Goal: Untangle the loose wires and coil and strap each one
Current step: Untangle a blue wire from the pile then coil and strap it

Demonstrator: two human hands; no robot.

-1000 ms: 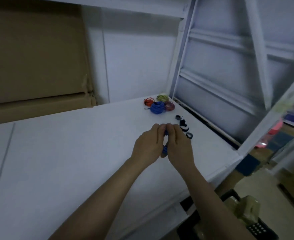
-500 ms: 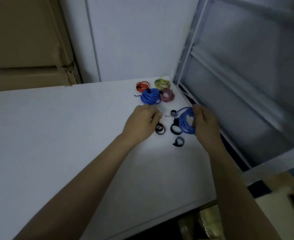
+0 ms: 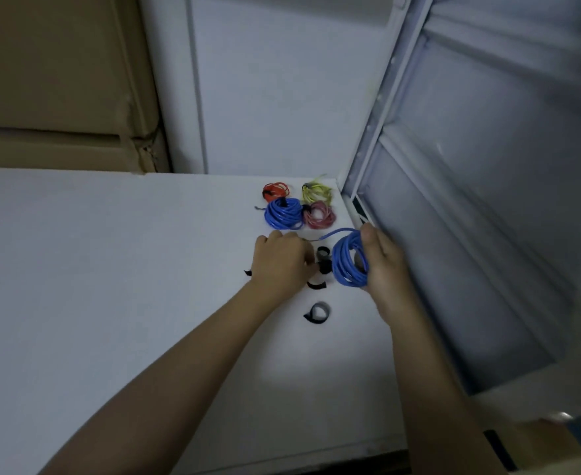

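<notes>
Head view, right hand (image 3: 383, 265) clutching blue wire coil (image 3: 349, 262), left hand (image 3: 282, 262) among black straps (image 3: 317, 311)

Five coiled wires are in view: two blue (image 3: 283, 214) (image 3: 349, 258), one red (image 3: 275, 190), one yellow (image 3: 316, 193), one pink (image 3: 319, 216). Several black straps (image 3: 317, 313) lie loose, count uncertain.

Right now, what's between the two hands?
In the head view, small black straps lie on the white table between the left hand and the right hand.
</notes>
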